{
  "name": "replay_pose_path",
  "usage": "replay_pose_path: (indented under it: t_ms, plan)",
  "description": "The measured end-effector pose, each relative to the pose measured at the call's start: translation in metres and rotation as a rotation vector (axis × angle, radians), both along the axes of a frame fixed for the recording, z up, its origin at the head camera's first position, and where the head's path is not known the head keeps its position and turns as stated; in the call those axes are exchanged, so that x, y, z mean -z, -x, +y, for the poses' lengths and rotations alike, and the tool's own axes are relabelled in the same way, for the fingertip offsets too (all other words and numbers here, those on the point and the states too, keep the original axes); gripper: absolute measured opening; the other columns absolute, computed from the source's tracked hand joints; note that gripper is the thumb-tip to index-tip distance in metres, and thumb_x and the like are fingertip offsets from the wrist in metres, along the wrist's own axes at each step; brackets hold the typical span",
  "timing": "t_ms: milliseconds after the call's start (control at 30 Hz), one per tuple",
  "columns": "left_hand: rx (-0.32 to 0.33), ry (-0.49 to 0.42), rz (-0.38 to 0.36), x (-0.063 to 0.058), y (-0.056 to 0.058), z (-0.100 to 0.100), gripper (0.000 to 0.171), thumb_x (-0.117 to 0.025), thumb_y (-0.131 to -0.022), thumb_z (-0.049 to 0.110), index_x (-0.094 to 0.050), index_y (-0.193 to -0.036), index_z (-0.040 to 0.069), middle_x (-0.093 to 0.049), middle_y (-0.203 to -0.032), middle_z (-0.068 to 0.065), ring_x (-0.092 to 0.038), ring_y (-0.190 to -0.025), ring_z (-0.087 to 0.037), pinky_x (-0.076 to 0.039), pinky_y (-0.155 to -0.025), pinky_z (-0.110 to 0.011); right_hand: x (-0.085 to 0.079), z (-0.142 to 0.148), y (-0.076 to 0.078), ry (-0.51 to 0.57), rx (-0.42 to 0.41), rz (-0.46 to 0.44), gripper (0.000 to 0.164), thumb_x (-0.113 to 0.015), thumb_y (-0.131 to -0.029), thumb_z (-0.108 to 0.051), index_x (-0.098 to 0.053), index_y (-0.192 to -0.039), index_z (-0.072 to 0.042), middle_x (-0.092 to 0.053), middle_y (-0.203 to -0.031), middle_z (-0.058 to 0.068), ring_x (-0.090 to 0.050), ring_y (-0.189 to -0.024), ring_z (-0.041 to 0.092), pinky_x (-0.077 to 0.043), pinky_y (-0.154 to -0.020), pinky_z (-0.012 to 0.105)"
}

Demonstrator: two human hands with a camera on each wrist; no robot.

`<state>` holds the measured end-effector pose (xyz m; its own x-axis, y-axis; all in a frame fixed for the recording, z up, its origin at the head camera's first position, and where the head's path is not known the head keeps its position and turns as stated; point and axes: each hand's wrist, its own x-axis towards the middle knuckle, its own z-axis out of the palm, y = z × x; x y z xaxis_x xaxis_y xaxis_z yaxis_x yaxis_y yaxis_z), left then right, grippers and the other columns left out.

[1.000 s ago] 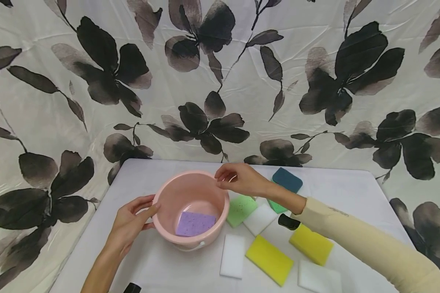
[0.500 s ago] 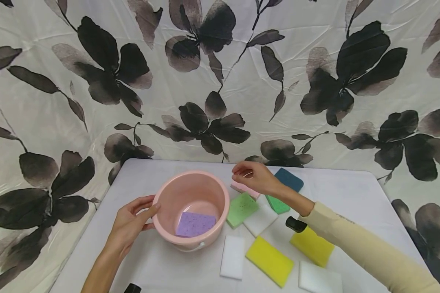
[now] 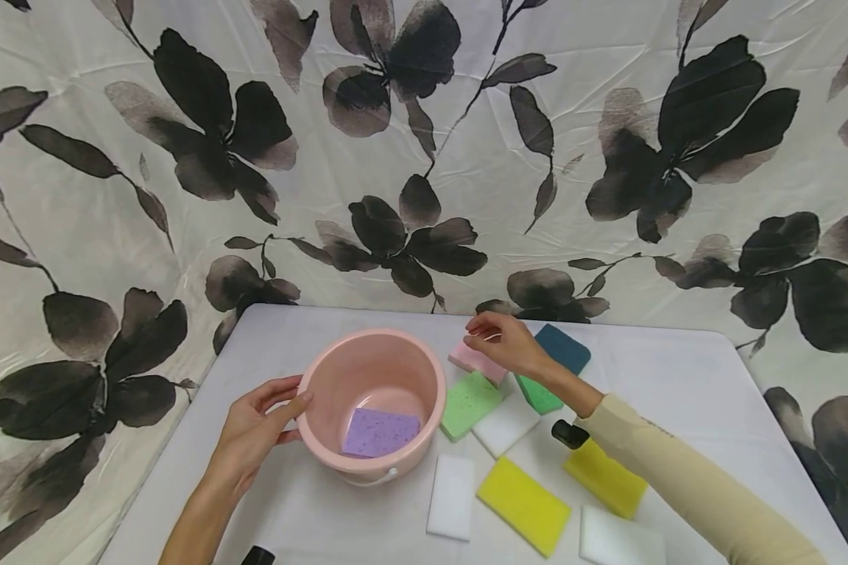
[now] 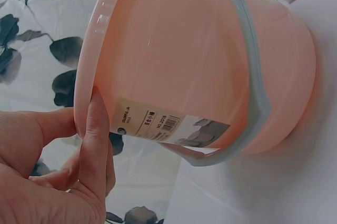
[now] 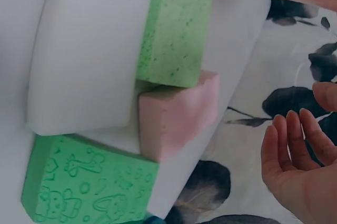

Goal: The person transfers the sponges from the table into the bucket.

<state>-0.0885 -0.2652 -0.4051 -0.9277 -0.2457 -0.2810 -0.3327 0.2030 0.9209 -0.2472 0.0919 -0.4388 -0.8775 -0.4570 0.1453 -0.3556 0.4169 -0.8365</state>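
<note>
A pink bucket (image 3: 356, 361) stands tilted slightly toward me on the white table, with a purple sponge (image 3: 381, 432) lying inside. My left hand (image 3: 257, 424) pinches its rim from the left side, thumb over the edge and fingers outside. The left wrist view shows the bucket's grey handle (image 4: 257, 71) hanging down and a printed label (image 4: 171, 124). Above the pink sponge (image 3: 472, 360), my right hand (image 3: 505, 344) hovers with loosely bent fingers and nothing between them. In the right wrist view, the pink sponge rests against a speckled light green sponge (image 5: 176, 29).
Right of the bucket lie a green sponge (image 3: 539, 395) with embossed figures, a dark teal sponge (image 3: 564, 347) and a white block (image 3: 506, 424). Nearer are two yellow sponges (image 3: 523, 504) and more white blocks (image 3: 450, 498). A floral cloth (image 3: 290, 157) hangs behind the table.
My right hand has moved right, away from the bucket's rim to over the pink sponge, which has come into view. The left hand has kept its hold on the bucket.
</note>
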Motion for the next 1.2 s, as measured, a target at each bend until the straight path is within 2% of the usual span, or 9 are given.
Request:
replay_pose_path:
  t_ms: [300,733,967,1200]
  plan:
    - [0.003,-0.010,0.014,0.000,0.000,0.001,0.056,-0.075,-0.096,0.029,-0.056,-0.142,0.002,-0.057,-0.133,-0.015,-0.067,-0.088,-0.006,-0.062,-0.073,-0.027,0.021,0.007,0.009,-0.022,0.074,-0.005,0.028,-0.073,-0.095,-0.009,-0.066,-0.118,0.007,-0.068,-0.115,0.025,-0.066,-0.105,0.036,-0.056,-0.095,0.048]
    - [-0.001,0.006,0.008,-0.001,-0.001,0.002,0.056,-0.075,-0.097,0.030,-0.056,-0.142,0.003,-0.057,-0.136,-0.016,-0.067,-0.089,-0.006,-0.062,-0.073,-0.027,0.051,0.011,0.019,-0.107,0.105,-0.060,0.036,-0.072,-0.096,-0.012,-0.063,-0.123,0.010,-0.066,-0.119,0.027,-0.064,-0.110,0.040,-0.053,-0.098,0.051]
    - [-0.011,-0.001,0.006,0.000,-0.001,0.002,0.055,-0.075,-0.097,0.028,-0.056,-0.142,0.004,-0.058,-0.134,-0.015,-0.067,-0.089,-0.007,-0.062,-0.073,-0.027,0.059,0.008,0.019,-0.198,0.103,-0.122,0.040,-0.075,-0.095,-0.014,-0.064,-0.126,0.009,-0.067,-0.120,0.024,-0.063,-0.111,0.037,-0.053,-0.098,0.048]
    - [-0.015,-0.007,0.014,0.000,-0.001,0.002,0.056,-0.076,-0.096,0.028,-0.056,-0.142,0.003,-0.059,-0.132,-0.014,-0.067,-0.088,-0.006,-0.062,-0.072,-0.027,0.061,0.005,0.018,-0.269,0.102,-0.096,0.042,-0.076,-0.092,-0.009,-0.062,-0.126,0.011,-0.067,-0.119,0.025,-0.062,-0.109,0.036,-0.052,-0.097,0.049]
